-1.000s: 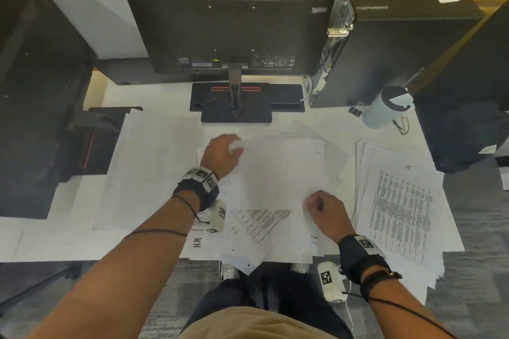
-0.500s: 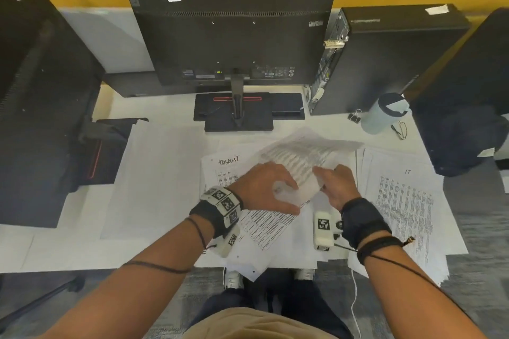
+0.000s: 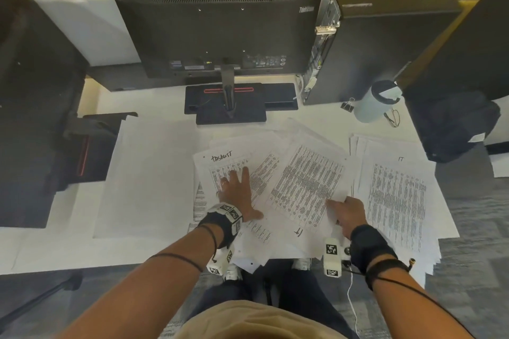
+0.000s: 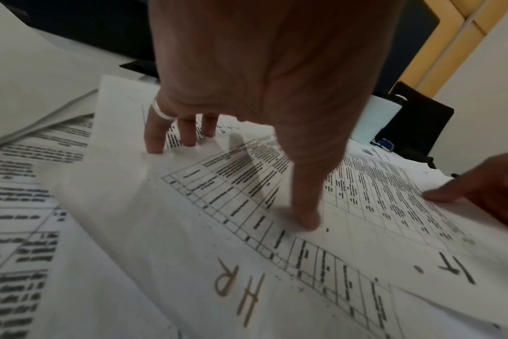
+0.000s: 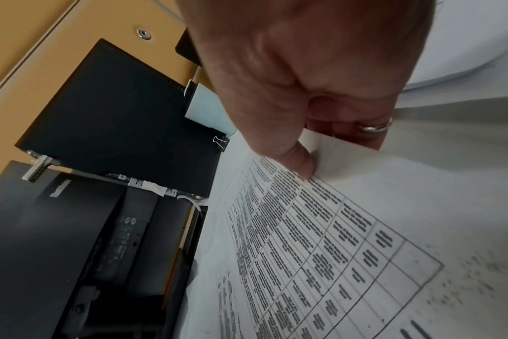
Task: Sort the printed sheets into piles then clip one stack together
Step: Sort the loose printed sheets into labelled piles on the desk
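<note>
A loose middle heap of printed sheets (image 3: pixel 234 165) lies in front of me. My left hand (image 3: pixel 236 190) presses flat on it with straight, spread fingers (image 4: pixel 186 135), on a sheet marked HR (image 4: pixel 235 286). My right hand (image 3: pixel 344 213) pinches the near right edge of a table-printed sheet marked IT (image 3: pixel 305 187), thumb (image 5: pixel 302 165) on top and fingers beneath. This sheet lies tilted over the heap. To the right sits the pile headed IT (image 3: pixel 396 201). A black binder clip (image 3: pixel 347 105) lies by the computer tower, far from both hands.
A pile of blank-looking sheets (image 3: pixel 148 173) covers the desk's left. A monitor on its stand (image 3: pixel 228 102) is straight ahead, a computer tower (image 3: pixel 380 44) behind right, a pale cup (image 3: pixel 373 103) beside the clip. Dark monitors stand at both sides.
The sheet held between both hands has come down face up and shifted right. My left hand let it go and now lies flat on the heap; my right hand drew back right, still pinching it.
</note>
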Motion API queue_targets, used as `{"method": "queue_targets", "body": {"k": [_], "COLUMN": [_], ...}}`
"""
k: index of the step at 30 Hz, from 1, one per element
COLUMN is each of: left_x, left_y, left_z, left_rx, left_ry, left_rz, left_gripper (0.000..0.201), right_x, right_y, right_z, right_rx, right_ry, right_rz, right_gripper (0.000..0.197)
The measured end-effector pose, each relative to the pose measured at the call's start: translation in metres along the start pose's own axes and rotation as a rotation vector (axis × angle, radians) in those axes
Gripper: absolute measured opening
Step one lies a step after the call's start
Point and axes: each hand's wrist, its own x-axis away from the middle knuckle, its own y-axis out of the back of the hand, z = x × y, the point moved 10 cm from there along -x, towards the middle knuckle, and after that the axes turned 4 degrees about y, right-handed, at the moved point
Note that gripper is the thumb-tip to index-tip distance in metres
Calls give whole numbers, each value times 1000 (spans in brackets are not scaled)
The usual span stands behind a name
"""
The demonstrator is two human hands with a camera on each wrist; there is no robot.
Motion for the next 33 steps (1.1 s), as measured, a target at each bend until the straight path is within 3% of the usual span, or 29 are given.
{"method": "queue_targets", "body": {"k": [1, 2, 4, 7, 10, 12, 16, 19, 21, 23, 25, 27, 29, 33], "left_x": [0, -1, -2, -2, -2, -2, -2, 3, 5, 8, 10, 14, 15, 18], "left_y": [0, 2, 6, 10, 13, 16, 22, 21, 21, 28, 43, 60, 72, 79], "left_z": [0, 1, 8, 18, 20, 20, 22, 19, 11, 0, -11, -23, -32, -39], "left_rx": [15, 45, 97, 103, 138, 212, 177, 262, 392, 454, 390, 272, 179, 110], "left_ry": [17, 38, 91, 152, 138, 126, 127, 104, 35, -46, -134, -221, -278, -335], "left_rz": [-8, -19, -41, -48, -87, -97, -71, -81, -73, -75, -99, -118, -131, -71], "left_gripper": [153, 154, 154, 153, 147, 139, 119, 104, 83, 48, 32, 23, 18, 21], "right_x": [0, -5, -8, -9, -9, -8, 3, 3, 15, 27, 46, 74, 98, 102], "right_y": [3, 7, 16, 31, 46, 45, 10, -14, -34, -48, -50, -63, -89, -121], "right_z": [1, 0, -1, -1, 0, 2, 4, 0, 8, 26, 62, 103, 130, 155], "right_rx": [8, -9, -34, -85, -121, -154, -50, 21, 66, 169, 363, 532, 717, 1034], "right_ry": [5, 5, 6, 12, 16, 21, 23, 64, 103, 235, 516, 864, 1093, 1117], "right_rz": [-32, -78, -139, -220, -293, -247, 11, 80, 168, 221, 147, 112, 163, 211], "right_gripper": [13, 30, 31, 19, 21, 18, 12, 32, 31, 26, 30, 53, 79, 117]}}
